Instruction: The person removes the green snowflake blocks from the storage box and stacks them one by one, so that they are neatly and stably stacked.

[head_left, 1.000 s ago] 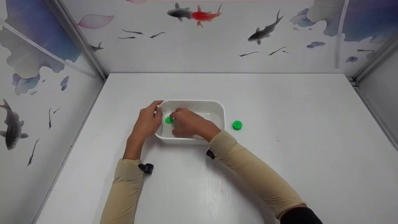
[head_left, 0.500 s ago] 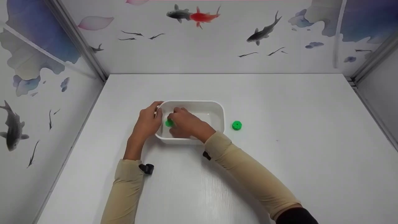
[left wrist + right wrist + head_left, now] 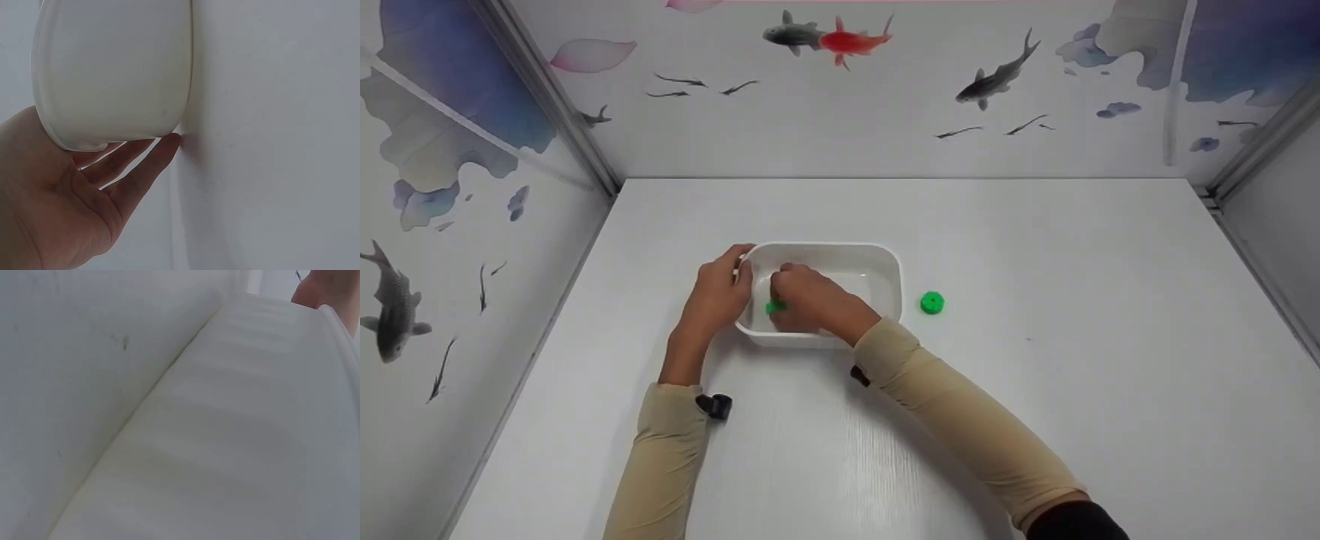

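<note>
In the head view, a white rectangular plastic basin (image 3: 859,244) stands on the table. My left hand (image 3: 718,291) grips its left end, the thumb over the rim and the fingers along the outer wall. The left wrist view shows that hand (image 3: 84,197) with fingertips at the basin's lower edge, close to the tabletop. Inside the basin, my right hand (image 3: 810,300) has its fingers curled and pinches a small green piece (image 3: 774,307), partly hidden by the fingers. The right wrist view is filled mostly by the basin's outer wall (image 3: 225,416).
A small round green disc (image 3: 932,303) with holes lies on the table just right of the basin. White panels printed with fish (image 3: 855,41) close in the table (image 3: 1080,420) at the back and sides.
The green piece in the basin has shifted slightly toward the front, and the right fingers have closed round it. My left hand keeps its place on the basin.
</note>
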`<state>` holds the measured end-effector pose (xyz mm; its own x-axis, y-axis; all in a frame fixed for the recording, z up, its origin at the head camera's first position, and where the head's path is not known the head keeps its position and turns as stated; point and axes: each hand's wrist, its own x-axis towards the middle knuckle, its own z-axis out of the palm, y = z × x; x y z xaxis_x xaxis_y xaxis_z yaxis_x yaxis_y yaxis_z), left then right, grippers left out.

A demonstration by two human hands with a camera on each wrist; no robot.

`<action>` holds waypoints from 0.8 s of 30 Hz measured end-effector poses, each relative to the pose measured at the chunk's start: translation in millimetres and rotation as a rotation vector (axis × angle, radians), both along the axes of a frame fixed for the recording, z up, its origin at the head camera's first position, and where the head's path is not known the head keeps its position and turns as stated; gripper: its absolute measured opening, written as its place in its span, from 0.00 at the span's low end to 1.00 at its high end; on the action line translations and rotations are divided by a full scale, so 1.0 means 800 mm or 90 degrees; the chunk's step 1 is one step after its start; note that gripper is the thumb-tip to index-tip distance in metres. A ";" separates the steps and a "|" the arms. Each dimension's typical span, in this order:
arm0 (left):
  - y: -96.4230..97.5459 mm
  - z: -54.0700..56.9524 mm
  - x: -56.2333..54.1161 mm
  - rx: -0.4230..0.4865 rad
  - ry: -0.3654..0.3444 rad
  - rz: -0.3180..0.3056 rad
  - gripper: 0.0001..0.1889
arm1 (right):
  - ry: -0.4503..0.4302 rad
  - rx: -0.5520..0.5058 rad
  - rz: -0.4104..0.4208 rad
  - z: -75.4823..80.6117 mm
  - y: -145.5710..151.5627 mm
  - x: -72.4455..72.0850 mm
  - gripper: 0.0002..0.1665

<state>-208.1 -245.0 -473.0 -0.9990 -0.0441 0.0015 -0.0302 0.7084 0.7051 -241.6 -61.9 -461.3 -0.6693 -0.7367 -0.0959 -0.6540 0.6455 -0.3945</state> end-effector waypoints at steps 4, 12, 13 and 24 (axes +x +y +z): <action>0.000 -0.001 0.000 -0.002 -0.002 0.003 0.23 | -0.004 0.004 -0.009 0.000 0.001 0.002 0.12; -0.002 -0.001 0.001 -0.007 0.018 0.001 0.22 | 0.003 -0.014 -0.002 0.002 0.007 -0.001 0.08; -0.002 -0.001 0.002 -0.009 0.019 0.002 0.22 | -0.006 -0.019 -0.001 0.003 0.010 -0.002 0.08; 0.002 0.000 0.000 -0.015 0.006 0.013 0.22 | -0.125 0.030 0.020 0.021 0.040 -0.017 0.20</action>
<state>-207.7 -243.3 -472.7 -0.9979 -0.0643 0.0117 -0.0386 0.7240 0.6887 -255.3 -30.2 -444.6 -0.6114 -0.7483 -0.2575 -0.5871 0.6471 -0.4865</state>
